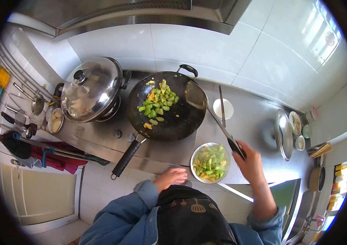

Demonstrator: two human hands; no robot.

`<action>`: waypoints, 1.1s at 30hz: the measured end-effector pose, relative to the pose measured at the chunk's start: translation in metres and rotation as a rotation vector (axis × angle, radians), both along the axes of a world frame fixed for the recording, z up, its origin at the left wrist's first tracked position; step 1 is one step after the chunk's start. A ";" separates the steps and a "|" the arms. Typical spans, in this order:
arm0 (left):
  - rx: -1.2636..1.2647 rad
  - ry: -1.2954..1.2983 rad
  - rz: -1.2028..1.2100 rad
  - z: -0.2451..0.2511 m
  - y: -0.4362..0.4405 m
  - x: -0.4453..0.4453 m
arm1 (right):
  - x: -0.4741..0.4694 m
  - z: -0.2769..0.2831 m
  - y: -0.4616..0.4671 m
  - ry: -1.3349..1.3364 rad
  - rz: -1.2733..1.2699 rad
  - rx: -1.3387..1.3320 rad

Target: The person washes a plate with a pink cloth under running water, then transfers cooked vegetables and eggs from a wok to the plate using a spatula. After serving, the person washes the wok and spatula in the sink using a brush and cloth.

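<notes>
My right hand (250, 162) grips the black handle of a metal wok spatula (217, 121). Its broad blade rests over the right rim and inner wall of a black wok (179, 131). Pieces of green vegetable (165, 101) with yellow scrambled egg (152, 95) lie in the wok's left and middle part. Below the wok, near the counter's front edge, a white bowl (193, 167) holds more of the same green pieces and egg. My left hand (172, 178) is just left of this bowl, holding nothing, its fingers loosely extended; whether it touches the bowl is unclear.
A lidded steel pot (92, 88) stands left of the wok. The wok's long handle (126, 159) juts past the counter's front edge. Chopsticks (222, 107) lie across a small white bowl (229, 109). Farther right is a steel lid (283, 134). A range hood (142, 20) hangs above.
</notes>
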State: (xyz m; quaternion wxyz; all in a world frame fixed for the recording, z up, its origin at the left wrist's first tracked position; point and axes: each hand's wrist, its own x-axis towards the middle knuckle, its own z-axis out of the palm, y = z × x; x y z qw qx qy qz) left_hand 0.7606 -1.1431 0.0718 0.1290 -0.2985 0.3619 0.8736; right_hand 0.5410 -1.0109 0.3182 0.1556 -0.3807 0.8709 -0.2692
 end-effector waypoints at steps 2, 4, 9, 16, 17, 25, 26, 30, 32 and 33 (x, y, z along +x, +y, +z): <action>0.101 0.059 0.072 -0.003 -0.030 0.035 | -0.017 -0.015 -0.043 0.171 0.070 -0.027; 0.157 0.052 0.176 -0.018 -0.060 0.079 | -0.022 -0.018 -0.096 0.257 0.101 0.074; 0.232 0.132 0.396 -0.002 -0.125 0.148 | -0.023 -0.044 -0.196 0.196 0.043 0.238; 0.123 0.044 0.323 0.045 -0.171 0.139 | 0.010 -0.052 -0.220 0.389 0.460 0.241; 0.157 0.052 0.318 0.044 -0.176 0.137 | 0.015 -0.048 -0.211 0.409 0.494 0.299; 0.368 0.162 0.113 0.062 -0.203 0.105 | 0.042 0.008 -0.149 0.648 0.515 0.526; 0.376 0.155 0.085 0.066 -0.204 0.102 | 0.038 0.006 -0.154 0.663 0.468 0.481; 0.387 0.121 0.001 0.060 -0.208 0.094 | 0.037 -0.020 -0.207 0.653 0.292 0.423; 0.346 0.104 -0.009 0.049 -0.210 0.095 | 0.040 -0.046 -0.230 0.680 0.296 0.475; 0.329 0.099 -0.013 0.045 -0.209 0.095 | 0.044 -0.050 -0.236 0.667 0.294 0.524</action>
